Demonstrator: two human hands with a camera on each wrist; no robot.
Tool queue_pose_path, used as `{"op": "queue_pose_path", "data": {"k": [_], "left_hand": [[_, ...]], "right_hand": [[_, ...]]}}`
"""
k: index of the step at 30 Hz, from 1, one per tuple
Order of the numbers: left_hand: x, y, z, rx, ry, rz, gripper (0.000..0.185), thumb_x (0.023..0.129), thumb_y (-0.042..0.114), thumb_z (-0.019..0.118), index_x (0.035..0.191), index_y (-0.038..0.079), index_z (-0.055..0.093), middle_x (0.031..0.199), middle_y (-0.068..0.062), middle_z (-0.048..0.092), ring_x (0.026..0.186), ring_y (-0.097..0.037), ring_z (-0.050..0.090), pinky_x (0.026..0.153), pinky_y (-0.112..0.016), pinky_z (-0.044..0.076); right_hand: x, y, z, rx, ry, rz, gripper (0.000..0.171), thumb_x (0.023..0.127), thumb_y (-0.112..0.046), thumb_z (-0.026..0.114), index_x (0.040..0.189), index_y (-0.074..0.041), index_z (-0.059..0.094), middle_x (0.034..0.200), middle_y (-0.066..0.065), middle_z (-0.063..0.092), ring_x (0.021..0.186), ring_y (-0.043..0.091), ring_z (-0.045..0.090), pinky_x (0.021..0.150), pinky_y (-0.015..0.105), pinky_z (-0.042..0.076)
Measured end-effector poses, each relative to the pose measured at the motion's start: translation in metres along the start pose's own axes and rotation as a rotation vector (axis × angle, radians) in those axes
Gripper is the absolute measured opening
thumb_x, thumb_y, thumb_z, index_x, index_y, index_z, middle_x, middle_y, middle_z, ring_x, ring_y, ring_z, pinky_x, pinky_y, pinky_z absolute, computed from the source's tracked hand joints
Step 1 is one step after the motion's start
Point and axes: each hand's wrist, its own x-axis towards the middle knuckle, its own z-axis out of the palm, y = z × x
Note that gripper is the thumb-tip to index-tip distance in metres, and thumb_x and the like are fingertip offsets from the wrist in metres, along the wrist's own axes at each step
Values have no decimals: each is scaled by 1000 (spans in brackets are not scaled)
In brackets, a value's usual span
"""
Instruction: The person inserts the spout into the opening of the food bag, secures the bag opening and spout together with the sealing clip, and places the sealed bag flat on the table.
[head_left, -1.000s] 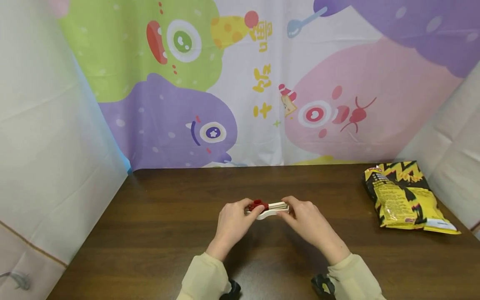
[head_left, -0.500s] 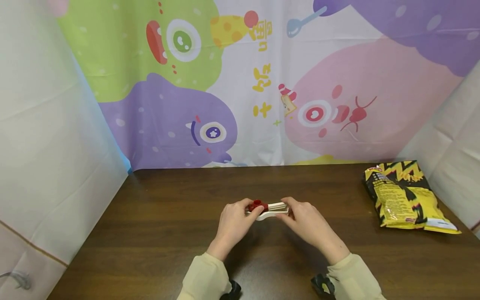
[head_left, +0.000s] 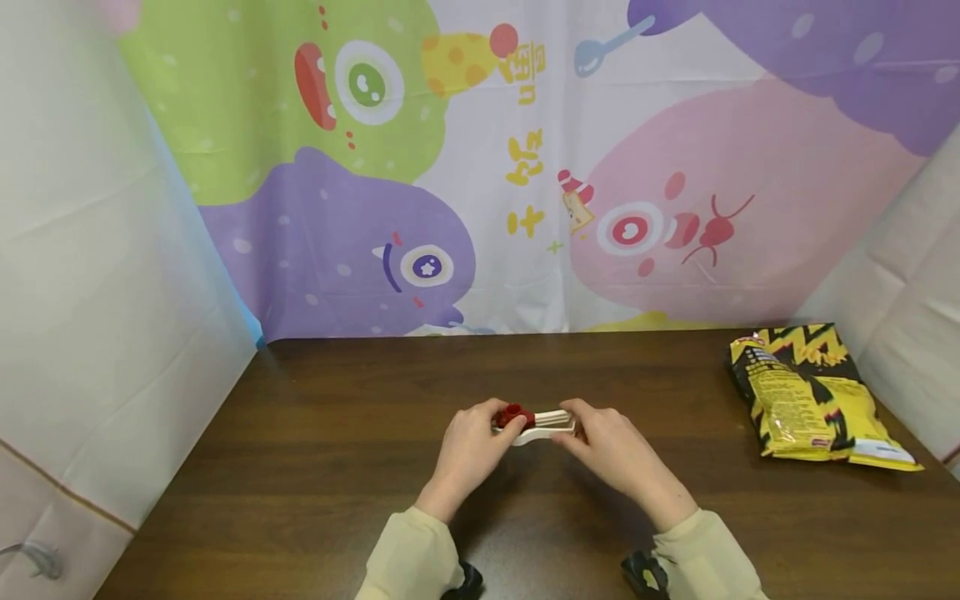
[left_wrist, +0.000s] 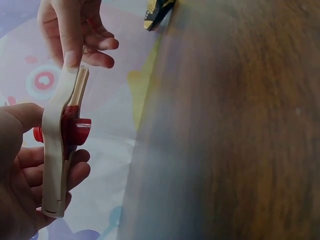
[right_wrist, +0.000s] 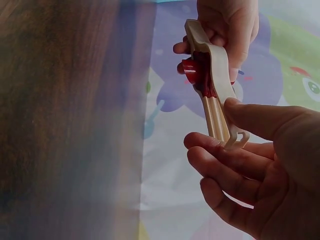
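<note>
Gadget [head_left: 532, 434] of cream and red, long and slim, is held above the table, lying nearly along a 9-to-3 line in the head view. Its red piece [head_left: 514, 416] sits toward the 9 o'clock end with a short round tube [left_wrist: 81, 131] jutting out, and a pale ridged strip [head_left: 553, 419] runs from there toward 3 o'clock. A small loop [right_wrist: 245, 138] shows at that end in the right wrist view.

The left hand [head_left: 470, 442], just past 8 o'clock from the gadget, grips the red end between thumb [left_wrist: 27, 115] and fingers [left_wrist: 79, 172]. The right hand [head_left: 618, 446], between 3 and 4, pinches the other end, its thumb [right_wrist: 260, 116] on the cream body.

Pale yellow sleeves [head_left: 412, 550] cover the forearms, at between 7 and 8 and at 4 o'clock. Black bands [head_left: 647, 573] show beside the cuffs.

The brown wooden table [head_left: 300, 467] spreads all round. Well apart, near 3 o'clock, lies a yellow-and-black packet [head_left: 821, 400]. At 12 o'clock a cloth [head_left: 517, 275] printed with cartoon monsters hangs behind the table, between white side panels [head_left: 112, 225].
</note>
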Motion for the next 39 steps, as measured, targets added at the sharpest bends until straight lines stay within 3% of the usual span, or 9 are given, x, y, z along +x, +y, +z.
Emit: {"op": "queue_pose_path", "data": {"k": [14, 24, 39], "left_hand": [[-2, -4, 5, -19, -36, -21, 20, 83, 29, 64, 91, 11, 67, 81, 0, 66, 66, -10, 56, 62, -25, 48], [-2, -9, 10, 3, -31, -31, 19, 83, 31, 65, 90, 13, 66, 80, 2, 66, 65, -10, 56, 62, -27, 46], [-3, -12, 13, 48, -114, -51, 21, 82, 32, 66, 90, 13, 67, 80, 1, 67, 67, -13, 58, 62, -29, 46]], "right_hand": [[0, -4, 5, 30, -140, 71, 42, 81, -26, 68, 114, -2, 58, 67, -8, 56, 54, 3, 46, 52, 22, 38], [-1, -3, 8, 26, -152, 37, 39, 81, -25, 68, 111, -3, 59, 69, -6, 59, 55, 3, 47, 52, 21, 39], [-3, -5, 12, 56, -291, 84, 41, 80, -24, 69, 112, 0, 58, 70, -2, 58, 57, 7, 48, 53, 25, 40]]}}
